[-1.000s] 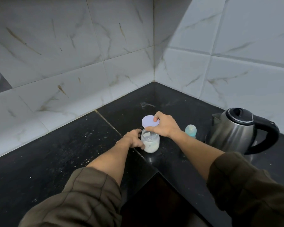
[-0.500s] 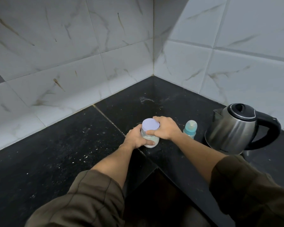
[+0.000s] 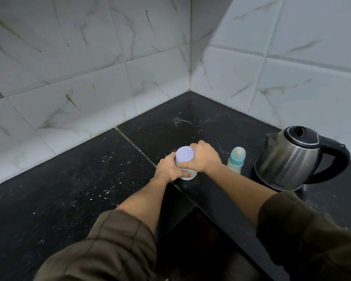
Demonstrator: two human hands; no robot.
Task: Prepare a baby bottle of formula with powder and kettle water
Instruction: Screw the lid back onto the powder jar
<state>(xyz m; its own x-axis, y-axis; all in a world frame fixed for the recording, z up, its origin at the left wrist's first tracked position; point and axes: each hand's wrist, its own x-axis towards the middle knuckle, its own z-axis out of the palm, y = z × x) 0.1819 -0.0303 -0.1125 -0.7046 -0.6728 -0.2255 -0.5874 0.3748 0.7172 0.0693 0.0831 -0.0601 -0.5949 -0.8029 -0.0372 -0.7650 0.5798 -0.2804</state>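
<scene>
The powder jar stands upright on the black table, its long axis vertical. The left hand is curled round its body from the left and the right hand has its grip closed over the rim of the pale lid on top, so any turn of the lid runs about that upright axis. The baby bottle stands just beside the right hand, between it and the kettle, so the right hand is nearer to it.
</scene>
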